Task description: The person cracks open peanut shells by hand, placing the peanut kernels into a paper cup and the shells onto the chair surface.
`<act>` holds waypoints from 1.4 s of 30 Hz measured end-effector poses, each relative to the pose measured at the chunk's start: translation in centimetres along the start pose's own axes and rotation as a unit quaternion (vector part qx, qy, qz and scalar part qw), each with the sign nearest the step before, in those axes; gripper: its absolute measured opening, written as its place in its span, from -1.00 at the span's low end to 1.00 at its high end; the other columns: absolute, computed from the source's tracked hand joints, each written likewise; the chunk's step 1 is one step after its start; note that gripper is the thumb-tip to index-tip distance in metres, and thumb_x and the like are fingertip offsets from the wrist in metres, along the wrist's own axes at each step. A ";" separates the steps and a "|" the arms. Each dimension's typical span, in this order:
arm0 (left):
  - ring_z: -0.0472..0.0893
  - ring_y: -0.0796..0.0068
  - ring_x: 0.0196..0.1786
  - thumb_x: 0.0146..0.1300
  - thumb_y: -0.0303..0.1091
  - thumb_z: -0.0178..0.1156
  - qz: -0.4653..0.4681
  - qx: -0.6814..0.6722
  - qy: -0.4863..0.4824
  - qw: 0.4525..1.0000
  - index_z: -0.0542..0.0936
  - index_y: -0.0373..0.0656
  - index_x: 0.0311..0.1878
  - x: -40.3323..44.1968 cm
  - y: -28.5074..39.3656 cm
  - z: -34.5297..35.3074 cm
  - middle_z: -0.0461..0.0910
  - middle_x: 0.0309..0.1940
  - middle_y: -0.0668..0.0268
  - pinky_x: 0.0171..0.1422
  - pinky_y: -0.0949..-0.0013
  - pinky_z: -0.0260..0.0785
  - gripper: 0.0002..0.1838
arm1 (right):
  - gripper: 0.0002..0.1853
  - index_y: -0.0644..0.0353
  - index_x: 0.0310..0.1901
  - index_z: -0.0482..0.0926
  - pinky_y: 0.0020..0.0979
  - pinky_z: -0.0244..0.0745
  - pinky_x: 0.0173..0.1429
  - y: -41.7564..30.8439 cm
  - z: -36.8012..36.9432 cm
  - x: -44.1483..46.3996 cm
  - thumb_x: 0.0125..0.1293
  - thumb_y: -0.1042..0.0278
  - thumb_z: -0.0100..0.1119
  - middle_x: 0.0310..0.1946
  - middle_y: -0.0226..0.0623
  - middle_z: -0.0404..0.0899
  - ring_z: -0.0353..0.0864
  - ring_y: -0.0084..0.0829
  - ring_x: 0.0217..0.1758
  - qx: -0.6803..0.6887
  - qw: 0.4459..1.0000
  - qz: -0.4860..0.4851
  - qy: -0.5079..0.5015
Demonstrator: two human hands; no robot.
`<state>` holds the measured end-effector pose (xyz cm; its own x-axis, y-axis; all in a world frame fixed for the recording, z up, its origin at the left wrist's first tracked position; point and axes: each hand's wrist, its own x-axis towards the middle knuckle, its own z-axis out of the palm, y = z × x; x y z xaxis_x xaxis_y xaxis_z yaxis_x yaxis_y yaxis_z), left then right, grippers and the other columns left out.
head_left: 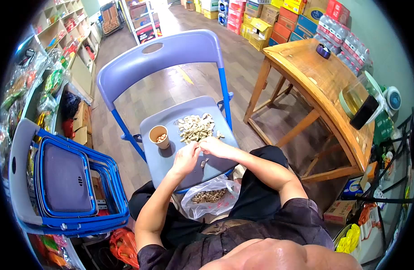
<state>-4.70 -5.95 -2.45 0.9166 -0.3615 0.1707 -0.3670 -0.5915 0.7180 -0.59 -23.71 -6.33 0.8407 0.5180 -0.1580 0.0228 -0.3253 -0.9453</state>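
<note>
My left hand (187, 157) and my right hand (212, 147) meet over the seat of a grey folding chair (171, 168). Both are closed, fingertips pinched together on what looks like a peanut, mostly hidden by the fingers. Just beyond them lies a heap of peanut shells (195, 127). A brown paper cup (159, 137) with shelled peanuts at its bottom stands upright to the left. A few small pieces (204, 163) lie on the seat beside my hands. Below the seat's near edge, between my legs, a clear plastic bag (198, 208) holds unshelled peanuts (209, 196).
Folded blue-framed chairs (67, 180) lean at the left, by stocked shelves (49, 81). On the right, a wooden table (301, 67) carries a purple bowl (323, 51), a glass jug (353, 96) and a phone (364, 112). Cartons (286, 22) and bottle packs (333, 29) line the back.
</note>
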 end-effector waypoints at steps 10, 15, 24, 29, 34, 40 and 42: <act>0.52 -0.21 -0.17 0.33 -0.31 0.06 -0.011 -0.008 0.026 1.000 0.42 -0.25 -0.24 -1.3 1.3 0.1 0.53 -0.35 -0.10 -0.15 -0.01 0.37 -0.82 | -0.62 0.32 -0.45 0.56 -0.37 0.35 -0.40 -0.4 0.6 -0.9 0.23 0.15 -0.09 -0.63 -0.34 0.46 0.42 -0.50 -0.52 0.003 0.997 -0.073 0.004; 0.49 0.03 -0.37 0.37 -0.28 0.03 -0.020 -0.086 0.045 0.995 0.43 -0.27 -0.28 -0.7 -0.7 0.2 0.43 -0.49 0.02 -0.26 0.15 0.32 -0.78 | -0.70 0.34 -0.44 0.51 -0.39 0.31 -0.41 -1.2 1.0 -0.4 0.22 0.24 -0.06 -0.64 -0.36 0.43 0.37 -0.53 -0.54 0.050 0.997 -0.058 0.033; 0.31 0.64 -0.53 0.35 -0.24 -0.07 -0.088 -0.314 -0.054 0.944 0.44 -0.17 -0.41 1.1 -3.0 -0.2 0.35 -0.58 0.44 -0.47 0.51 0.14 -0.74 | -0.74 0.27 -0.42 0.50 -0.37 0.32 -0.40 -3.9 0.3 -0.8 0.24 0.25 -0.05 -0.64 -0.31 0.46 0.42 -0.48 -0.54 -0.056 0.995 -0.059 0.058; 0.34 0.65 -0.54 0.33 -0.25 -0.03 -0.182 -0.355 -0.034 0.916 0.47 -0.15 -0.40 1.3 -1.8 0.0 0.40 -0.57 0.42 -0.47 0.52 0.17 -0.76 | -0.73 0.24 -0.34 0.55 -0.21 0.40 -0.31 -4.8 0.3 -1.5 0.24 0.22 -0.07 -0.57 -0.16 0.54 0.56 -0.23 -0.48 -0.209 0.970 -0.053 0.111; 0.46 0.64 -0.36 0.39 -0.18 0.06 -0.243 -0.561 -0.052 0.790 0.48 -0.14 -0.23 1.4 -2.8 1.7 0.50 -0.38 0.43 -0.26 0.52 0.35 -0.78 | -0.70 0.24 -0.33 0.56 -0.18 0.42 -0.26 -4.4 0.7 -1.6 0.24 0.19 -0.08 -0.53 -0.10 0.56 0.60 -0.16 -0.40 -0.173 0.978 -0.024 0.116; 0.48 0.64 -0.28 0.41 -0.19 0.06 -0.251 -0.618 -0.037 0.744 0.49 -0.13 -0.16 1.5 -3.1 3.0 0.51 -0.33 0.42 -0.18 0.52 0.38 -0.79 | -0.68 0.29 -0.35 0.56 -0.22 0.42 -0.25 -0.3 0.6 0.2 0.25 0.19 -0.07 -0.51 -0.08 0.56 0.58 -0.23 -0.40 -0.068 0.992 0.007 0.108; 0.48 0.65 -0.30 0.40 -0.19 0.08 -0.234 -0.577 -0.044 0.781 0.49 -0.12 -0.18 1.8 -3.3 2.8 0.52 -0.33 0.42 -0.19 0.53 0.38 -0.81 | -0.67 0.30 -0.35 0.56 -0.23 0.42 -0.24 -0.1 0.2 0.3 0.25 0.18 -0.07 -0.51 -0.09 0.57 0.59 -0.23 -0.40 -0.040 0.994 0.019 0.103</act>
<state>-2.32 -6.65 -6.39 0.8740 -0.3793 -0.3039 0.4399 0.3515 0.8264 -0.45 -23.32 -6.36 0.9343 0.3343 -0.1239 0.0248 -0.4077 -0.9128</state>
